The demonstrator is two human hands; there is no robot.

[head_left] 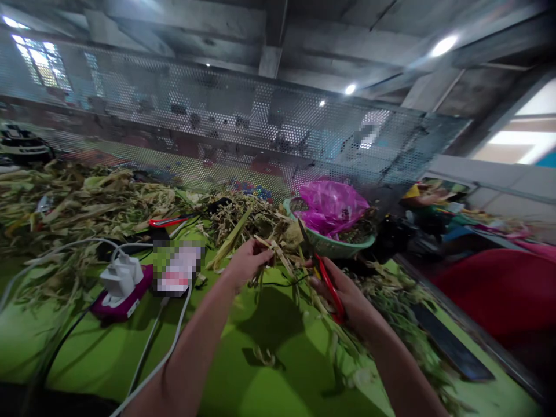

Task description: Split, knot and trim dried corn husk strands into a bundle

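My left hand (247, 262) is closed around a bundle of dry green-brown plant stalks (278, 249), held above the green table (269, 347). My right hand (343, 292) grips red-handled scissors (326, 281), whose blades point up toward the stalks near the left hand. Cut leaves and stems lie scattered under both hands.
A teal basket (330, 246) with a pink plastic bag (332, 205) stands just behind the hands. A large heap of stalks (87, 202) covers the left of the table. White chargers on a purple power strip (121, 289) with cables lie at left. A perforated metal screen (260, 127) backs the table.
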